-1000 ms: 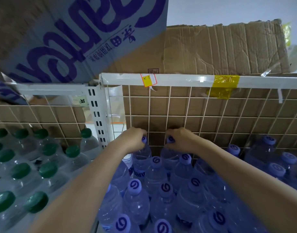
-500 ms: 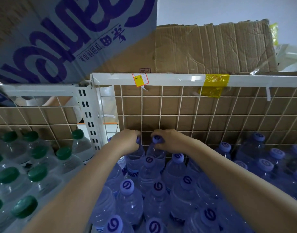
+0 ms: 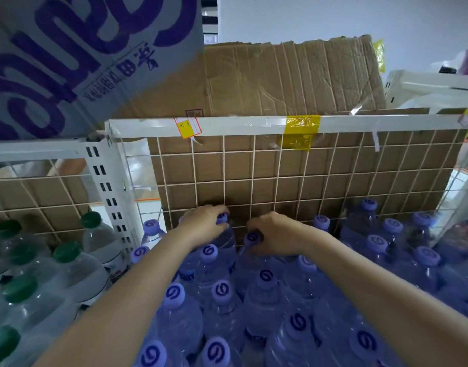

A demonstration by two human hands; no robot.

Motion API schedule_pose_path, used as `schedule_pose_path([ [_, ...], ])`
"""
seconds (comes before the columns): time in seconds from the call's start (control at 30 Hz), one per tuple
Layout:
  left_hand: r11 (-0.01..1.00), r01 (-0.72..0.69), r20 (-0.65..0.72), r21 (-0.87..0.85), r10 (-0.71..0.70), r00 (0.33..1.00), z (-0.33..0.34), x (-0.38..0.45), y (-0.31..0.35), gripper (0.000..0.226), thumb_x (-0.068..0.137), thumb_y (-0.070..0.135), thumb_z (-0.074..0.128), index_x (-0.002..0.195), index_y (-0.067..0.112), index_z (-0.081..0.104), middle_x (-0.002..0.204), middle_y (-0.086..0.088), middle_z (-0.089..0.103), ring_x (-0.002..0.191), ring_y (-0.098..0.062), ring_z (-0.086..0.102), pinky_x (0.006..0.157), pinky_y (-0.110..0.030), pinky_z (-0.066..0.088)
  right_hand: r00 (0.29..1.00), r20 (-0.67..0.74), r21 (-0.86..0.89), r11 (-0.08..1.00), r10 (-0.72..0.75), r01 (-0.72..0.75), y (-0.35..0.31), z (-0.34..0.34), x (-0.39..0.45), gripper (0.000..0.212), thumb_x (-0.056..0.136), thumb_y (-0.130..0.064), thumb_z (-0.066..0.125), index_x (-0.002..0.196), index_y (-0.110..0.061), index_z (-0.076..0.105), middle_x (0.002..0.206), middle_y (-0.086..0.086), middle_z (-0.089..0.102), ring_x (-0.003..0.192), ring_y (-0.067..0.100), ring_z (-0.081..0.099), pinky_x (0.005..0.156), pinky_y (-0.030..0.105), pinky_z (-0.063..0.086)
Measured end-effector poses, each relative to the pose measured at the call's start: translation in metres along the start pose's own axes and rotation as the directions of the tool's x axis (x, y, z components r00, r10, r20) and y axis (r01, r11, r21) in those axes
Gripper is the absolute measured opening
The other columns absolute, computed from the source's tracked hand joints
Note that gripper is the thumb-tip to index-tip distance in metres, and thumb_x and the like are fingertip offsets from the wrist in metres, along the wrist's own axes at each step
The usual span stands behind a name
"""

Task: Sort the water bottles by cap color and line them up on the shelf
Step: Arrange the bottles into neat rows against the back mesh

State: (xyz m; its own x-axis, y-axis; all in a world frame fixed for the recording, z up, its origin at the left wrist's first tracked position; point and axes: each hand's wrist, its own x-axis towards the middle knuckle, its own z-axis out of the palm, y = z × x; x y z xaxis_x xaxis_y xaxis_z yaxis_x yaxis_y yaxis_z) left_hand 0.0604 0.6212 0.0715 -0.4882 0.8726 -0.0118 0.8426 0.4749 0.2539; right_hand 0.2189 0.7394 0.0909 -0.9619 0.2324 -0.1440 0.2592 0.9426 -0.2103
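Several purple-capped water bottles (image 3: 174, 298) stand packed on the right shelf section. Green-capped bottles (image 3: 67, 251) fill the section to the left of the white upright post (image 3: 108, 192). My left hand (image 3: 205, 223) grips the neck of a purple-capped bottle (image 3: 228, 242) in the back row, against the wire grid (image 3: 280, 178). My right hand (image 3: 273, 235) is closed around the neck of the neighbouring purple-capped bottle (image 3: 251, 238), whose cap shows at my fingertips. Both forearms reach in over the front rows.
A white shelf rail (image 3: 240, 124) with a yellow price tag and yellow tape runs above the grid. Brown cardboard (image 3: 288, 75) stands behind it, and a white-and-purple printed carton (image 3: 76, 49) overhangs at upper left. More purple-capped bottles (image 3: 393, 226) stand at the right.
The view has shifted, so the shelf sits further right in frame. Both hands stay closed on the two back-row bottles, and the right-hand bottle's cap now tilts towards me.
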Motion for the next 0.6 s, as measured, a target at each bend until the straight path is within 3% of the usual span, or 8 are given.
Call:
schedule_pose_path([
  [0.2, 0.992, 0.009, 0.0, -0.127, -0.009, 1.0, -0.004, -0.001, 0.0, 0.034, 0.089, 0.031, 0.059, 0.123, 0.028, 0.057, 0.123, -0.003, 0.061, 0.108, -0.025, 0.056, 0.092, -0.04, 0.048, 0.985, -0.121, 0.039, 0.992, 0.126, -0.122, 0.013, -0.007, 0.017, 0.025, 0.083, -0.038, 0.064, 0.08, -0.016, 0.052, 0.082, 0.003, 0.056, 0.079, 0.026, 0.056, 0.067, 0.037, 0.047],
  [0.33, 0.991, -0.009, 0.01, -0.134, 0.01, 1.0, -0.004, 0.0, 0.001, 0.029, 0.089, 0.021, 0.055, 0.117, 0.028, 0.06, 0.116, -0.004, 0.062, 0.102, -0.024, 0.057, 0.088, -0.04, 0.049, 0.975, -0.146, 0.081, 0.984, 0.17, -0.16, 0.014, -0.002, 0.03, 0.017, 0.084, -0.032, 0.062, 0.092, -0.018, 0.059, 0.093, 0.005, 0.059, 0.085, 0.026, 0.058, 0.065, 0.032, 0.045],
  [0.43, 0.989, -0.004, 0.021, -0.147, 0.007, 1.0, -0.005, 0.0, 0.002, 0.027, 0.087, 0.019, 0.055, 0.113, 0.027, 0.061, 0.111, -0.005, 0.062, 0.097, -0.025, 0.058, 0.086, -0.041, 0.05, 0.961, -0.153, 0.105, 0.97, 0.232, -0.217, 0.017, 0.001, 0.038, 0.025, 0.087, -0.032, 0.062, 0.106, -0.017, 0.059, 0.107, 0.008, 0.062, 0.093, 0.028, 0.059, 0.069, 0.032, 0.046],
  [0.6, 0.991, -0.004, 0.033, -0.131, 0.008, 0.999, -0.006, 0.004, 0.002, 0.025, 0.086, 0.016, 0.054, 0.108, 0.024, 0.061, 0.104, -0.006, 0.061, 0.093, -0.027, 0.058, 0.082, -0.039, 0.051, 0.96, -0.122, 0.077, 0.967, 0.253, -0.245, 0.015, 0.004, 0.051, 0.037, 0.087, -0.04, 0.064, 0.112, -0.013, 0.056, 0.113, 0.01, 0.061, 0.099, 0.03, 0.058, 0.07, 0.032, 0.043],
])
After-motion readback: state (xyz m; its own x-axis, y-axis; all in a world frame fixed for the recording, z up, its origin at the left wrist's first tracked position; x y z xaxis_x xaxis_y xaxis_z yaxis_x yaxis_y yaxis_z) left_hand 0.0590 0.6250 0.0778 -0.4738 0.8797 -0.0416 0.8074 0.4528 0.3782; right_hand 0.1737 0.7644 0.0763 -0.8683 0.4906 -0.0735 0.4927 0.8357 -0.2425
